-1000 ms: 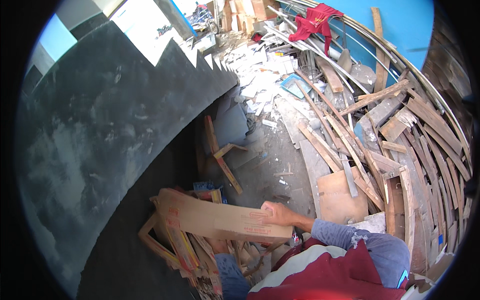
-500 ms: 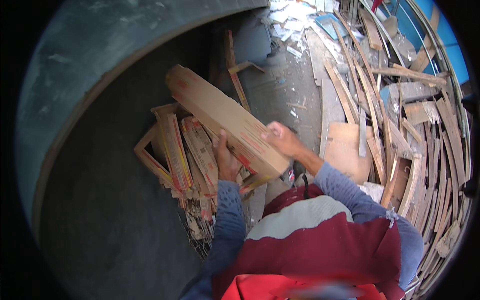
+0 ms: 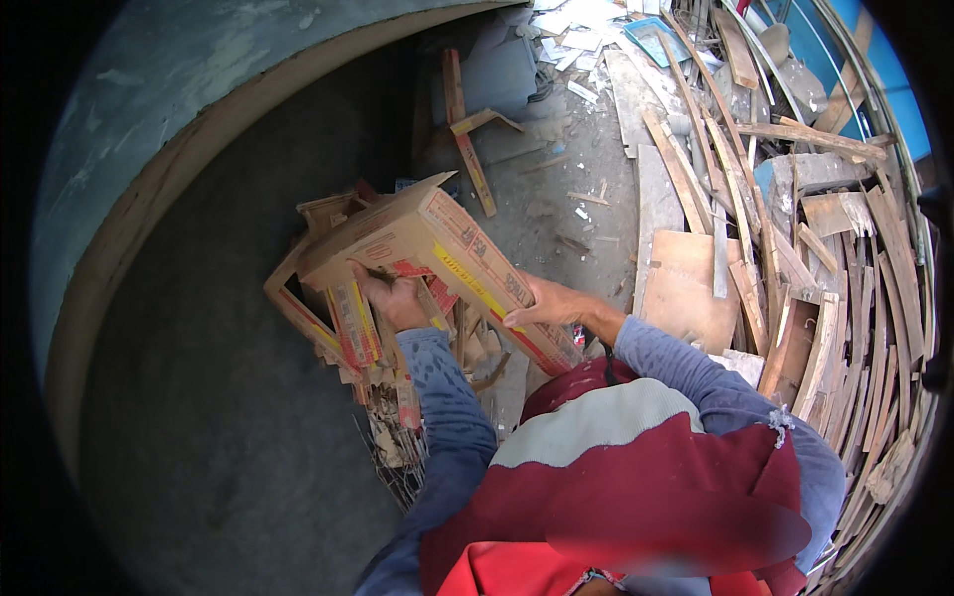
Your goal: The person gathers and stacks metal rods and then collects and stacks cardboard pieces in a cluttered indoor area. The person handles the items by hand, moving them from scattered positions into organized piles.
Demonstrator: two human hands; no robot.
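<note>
A long brown cardboard box (image 3: 393,233) with red and yellow print is tilted in front of me, above a heap of cardboard. My left hand (image 3: 393,301) grips its near left part, with some fingers hidden under the panel. On the box's right side my right hand (image 3: 556,305) is closed around the edge, thumb on the printed face. Under and left of the box, flattened cardboard pieces (image 3: 353,333) stand packed together on edge, partly covered by it.
Wooden strips and boards (image 3: 735,189) lie piled along the right. A brown panel (image 3: 686,288) rests near my right arm. Papers (image 3: 581,40) and a blue tray (image 3: 651,42) are scattered at the far end. A blue-grey wall (image 3: 199,79) curves along the left.
The cardboard box has been turned, so a printed side with a yellow stripe now faces up. My left hand has moved left and up; my right hand now wraps the box's side.
</note>
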